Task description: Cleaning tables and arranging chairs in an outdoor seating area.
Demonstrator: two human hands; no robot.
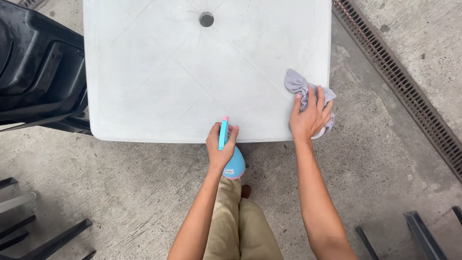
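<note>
Left hand (220, 147) closed round the blue spray bottle (232, 161) at the white bench (159, 72) front edge; right hand (310, 115) presses the grey cloth (298, 84) at the right edge. Surface looks streaky, so wiping seems barely begun.

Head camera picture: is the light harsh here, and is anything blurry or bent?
Head view: soft, even daylight, with only faint shadows under the white table and no glare on it; the left hand with the blue spray bottle and the right hand on the grey cloth look sharp; the table edges bow slightly.
</note>
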